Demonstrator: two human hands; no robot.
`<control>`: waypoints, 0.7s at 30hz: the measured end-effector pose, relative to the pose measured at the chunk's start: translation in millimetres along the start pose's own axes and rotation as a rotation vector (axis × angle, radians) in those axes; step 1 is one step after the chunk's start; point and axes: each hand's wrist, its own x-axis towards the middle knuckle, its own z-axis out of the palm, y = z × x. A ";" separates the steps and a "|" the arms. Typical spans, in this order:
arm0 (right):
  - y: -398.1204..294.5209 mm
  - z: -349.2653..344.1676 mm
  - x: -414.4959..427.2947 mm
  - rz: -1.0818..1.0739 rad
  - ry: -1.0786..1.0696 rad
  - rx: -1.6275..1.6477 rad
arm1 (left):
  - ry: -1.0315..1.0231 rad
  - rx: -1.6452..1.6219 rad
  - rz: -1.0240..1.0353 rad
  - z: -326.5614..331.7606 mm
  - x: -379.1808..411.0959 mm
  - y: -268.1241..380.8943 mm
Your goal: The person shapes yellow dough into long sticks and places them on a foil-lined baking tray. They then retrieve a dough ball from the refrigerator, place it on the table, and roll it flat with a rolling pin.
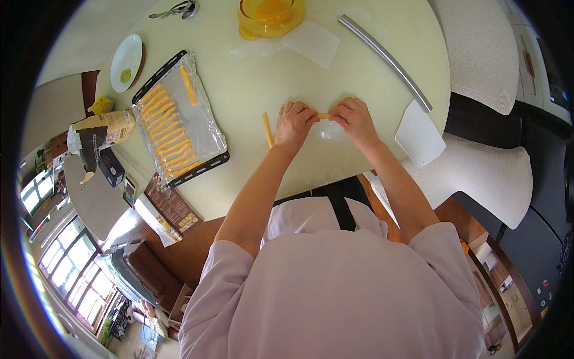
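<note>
My left hand [296,122] and my right hand [355,119] pinch the two ends of a short strip of yellow dough [323,116] just over the pale tabletop. Another dough strip [267,129] lies on the table right beside my left hand, its lower end partly behind the wrist. Left of it, a black baking tray [202,169] lined with aluminium foil [204,134] holds a row of several twisted dough sticks [168,137]. More dough sticks [188,85] lie apart at the tray's upper right.
A metal rod [385,62] and a white scraper [420,134] lie at right, another white scraper [314,43] near an amber glass bowl [271,20]. At left are a plate [126,63], an opened bag [105,130], a dark box [111,167], a phone [129,190] and spoons [184,9].
</note>
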 end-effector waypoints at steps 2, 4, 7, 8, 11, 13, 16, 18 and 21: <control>1.4 2.1 -0.8 -0.024 0.019 -0.018 | 0.016 -0.001 -0.001 1.5 0.3 0.1; 1.1 4.4 -1.1 -0.029 0.027 -0.024 | 0.065 -0.007 0.011 3.1 0.6 1.0; -2.9 6.5 -1.0 -0.022 0.021 -0.013 | 0.000 0.033 0.029 5.4 3.5 3.5; -4.6 6.5 -0.5 -0.009 0.014 -0.017 | -0.005 0.039 0.020 5.6 3.8 4.9; -10.6 5.6 -0.8 0.000 0.041 -0.071 | 0.011 0.036 -0.007 4.5 3.9 6.8; -14.7 4.9 -3.4 0.009 0.072 -0.098 | 0.054 -0.003 -0.022 2.2 -1.5 7.3; -16.5 5.2 -5.0 0.026 0.092 -0.092 | 0.085 0.016 -0.042 -4.5 -6.4 0.1; -15.3 6.6 -3.4 0.026 0.063 -0.065 | 0.029 0.015 -0.047 -7.4 -5.8 -4.8; -12.4 8.9 2.7 0.063 0.059 -0.091 | -0.034 0.019 -0.114 -9.3 1.9 -7.5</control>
